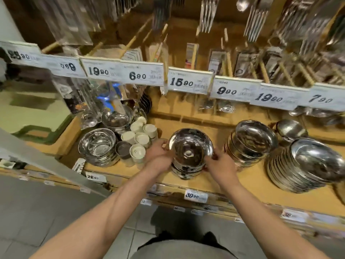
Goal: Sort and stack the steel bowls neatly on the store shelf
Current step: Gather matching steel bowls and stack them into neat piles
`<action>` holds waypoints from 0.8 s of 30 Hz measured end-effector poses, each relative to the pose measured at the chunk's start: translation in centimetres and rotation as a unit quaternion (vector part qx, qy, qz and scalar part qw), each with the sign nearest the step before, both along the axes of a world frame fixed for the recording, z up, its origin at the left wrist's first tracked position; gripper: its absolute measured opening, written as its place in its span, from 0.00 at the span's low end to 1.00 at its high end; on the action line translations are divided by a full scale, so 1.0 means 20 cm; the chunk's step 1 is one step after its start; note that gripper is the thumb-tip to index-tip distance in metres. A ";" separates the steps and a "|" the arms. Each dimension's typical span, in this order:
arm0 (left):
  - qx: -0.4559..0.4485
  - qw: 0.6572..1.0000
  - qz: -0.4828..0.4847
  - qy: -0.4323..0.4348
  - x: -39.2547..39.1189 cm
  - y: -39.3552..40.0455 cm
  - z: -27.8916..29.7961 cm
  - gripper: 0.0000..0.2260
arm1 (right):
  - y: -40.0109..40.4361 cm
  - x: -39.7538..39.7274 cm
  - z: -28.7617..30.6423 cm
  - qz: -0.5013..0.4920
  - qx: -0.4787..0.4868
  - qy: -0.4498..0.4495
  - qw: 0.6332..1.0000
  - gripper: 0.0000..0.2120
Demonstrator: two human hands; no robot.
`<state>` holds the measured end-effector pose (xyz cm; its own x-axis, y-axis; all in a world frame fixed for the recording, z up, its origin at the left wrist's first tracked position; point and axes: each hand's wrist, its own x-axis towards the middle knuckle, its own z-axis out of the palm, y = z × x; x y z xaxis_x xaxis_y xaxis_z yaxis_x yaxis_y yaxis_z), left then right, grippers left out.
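Observation:
A short stack of shiny steel bowls (190, 148) stands near the front of the wooden shelf (220, 182). My left hand (158, 156) grips its left rim, my right hand (220, 166) grips its right side low down. Right of it rises a taller stack of steel bowls (251, 142), and beyond that a leaning stack of wide shallow bowls (308, 165). A single small bowl (290, 128) lies behind them. On the left stand two more stacks of deeper bowls: one near (98, 146) and one farther back (117, 117).
White ceramic cups (140, 139) cluster between the left bowls and my left hand. Price tags (188, 83) hang on a rail above the shelf, with packed cutlery (255, 21) hanging higher. A green plastic stool (35, 116) stands at the far left.

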<state>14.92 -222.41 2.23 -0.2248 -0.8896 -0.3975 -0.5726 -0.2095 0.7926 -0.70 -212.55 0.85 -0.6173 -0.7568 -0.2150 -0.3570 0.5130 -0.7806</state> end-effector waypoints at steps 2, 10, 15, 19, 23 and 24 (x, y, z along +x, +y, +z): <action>0.002 1.000 -0.005 0.008 0.01 -0.01 -0.02 0.11 | 0.00 0.01 -0.03 -0.016 0.003 -0.002 1.000 0.09; 0.016 0.998 -0.001 0.060 0.05 -0.02 -0.11 0.11 | 0.01 0.04 -0.08 -0.035 -0.008 -0.017 0.999 0.06; -0.002 0.999 -0.029 0.023 0.07 -0.03 -0.14 0.13 | -0.02 0.02 -0.07 -0.021 0.001 0.003 1.000 0.09; 0.002 0.999 -0.034 0.040 0.08 -0.02 -0.15 0.11 | -0.02 0.02 -0.07 -0.017 -0.003 -0.004 1.000 0.09; -0.012 0.998 -0.039 0.050 0.08 -0.01 -0.15 0.11 | 0.00 0.01 -0.09 -0.018 -0.025 -0.026 0.999 0.07; -0.013 0.998 -0.041 0.049 0.08 0.00 -0.16 0.11 | 0.00 0.01 -0.10 -0.020 -0.034 -0.036 0.999 0.07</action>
